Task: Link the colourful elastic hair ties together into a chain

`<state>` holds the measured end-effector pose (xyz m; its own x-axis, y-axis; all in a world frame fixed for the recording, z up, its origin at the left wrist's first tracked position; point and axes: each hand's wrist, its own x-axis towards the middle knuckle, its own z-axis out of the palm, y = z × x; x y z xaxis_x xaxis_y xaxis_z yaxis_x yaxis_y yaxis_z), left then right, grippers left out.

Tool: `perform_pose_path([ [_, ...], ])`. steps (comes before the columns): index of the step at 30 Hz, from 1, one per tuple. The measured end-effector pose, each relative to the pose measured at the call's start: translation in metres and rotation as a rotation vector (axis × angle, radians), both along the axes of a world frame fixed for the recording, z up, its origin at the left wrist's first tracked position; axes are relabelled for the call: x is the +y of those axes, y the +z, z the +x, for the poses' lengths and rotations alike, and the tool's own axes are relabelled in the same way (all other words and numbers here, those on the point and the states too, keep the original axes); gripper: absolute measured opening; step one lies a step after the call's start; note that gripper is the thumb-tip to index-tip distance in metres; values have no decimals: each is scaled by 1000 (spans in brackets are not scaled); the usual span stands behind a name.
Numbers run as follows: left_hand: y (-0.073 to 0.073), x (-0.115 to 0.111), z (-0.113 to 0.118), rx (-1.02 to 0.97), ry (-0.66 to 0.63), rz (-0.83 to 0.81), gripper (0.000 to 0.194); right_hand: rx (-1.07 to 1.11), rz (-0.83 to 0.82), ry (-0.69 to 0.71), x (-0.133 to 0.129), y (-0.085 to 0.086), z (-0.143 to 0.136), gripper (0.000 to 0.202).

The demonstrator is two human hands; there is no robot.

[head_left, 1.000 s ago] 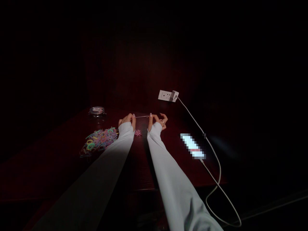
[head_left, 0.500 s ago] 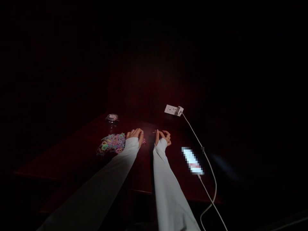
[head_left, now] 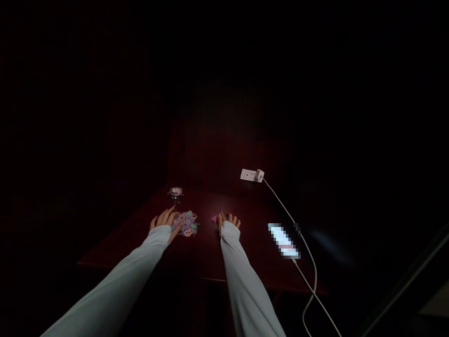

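Observation:
A heap of small multicoloured elastic hair bands (head_left: 189,223) lies on the dark red table (head_left: 140,248). My left hand (head_left: 164,220) rests at the heap's left edge, fingers spread, the thumb over its near side and nothing visibly gripped. To the right sits a small cluster of pink bands (head_left: 213,219). Right beside that cluster is my right hand (head_left: 229,222), its fingers bent down and slightly apart. No band can be made out in it. The thumb and index fingertips are close together, dim and small.
Behind the heap stands a round clear container (head_left: 176,193). On the right a lit, blurred phone (head_left: 283,241) lies with a white cable (head_left: 310,262) attached. A white socket plate (head_left: 248,175) with a charger (head_left: 259,175) plugged in is beyond the table. The surroundings are very dark.
My left hand has moved from the heap's right side to its left and spread its fingers. The right hand has come down beside the pink cluster; the pinkish band it pinched no longer shows.

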<state>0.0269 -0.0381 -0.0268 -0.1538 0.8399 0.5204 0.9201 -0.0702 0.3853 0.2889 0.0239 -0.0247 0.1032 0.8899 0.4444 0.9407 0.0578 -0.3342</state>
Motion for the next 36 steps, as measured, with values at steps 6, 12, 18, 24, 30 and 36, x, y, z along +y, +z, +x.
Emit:
perform_pose_path([
  [6,-20,-8,-18,-42,-75,-60,46,-18,59,25,-37,3,-35,51],
  [12,-12,-21,-1,64,6,-35,36,-91,-47,140,-67,0,-75,57],
  [18,9,-31,-3,231,124,-80,41,-50,-122,167,-72,-9,-105,62],
  [24,15,-31,-3,288,77,-119,44,-22,-102,219,-65,-14,-116,65],
  [30,19,-31,2,275,64,-82,38,22,-133,310,-69,-8,-120,76],
  [36,19,-30,4,292,88,-56,39,158,-120,498,-78,-2,-119,82],
])
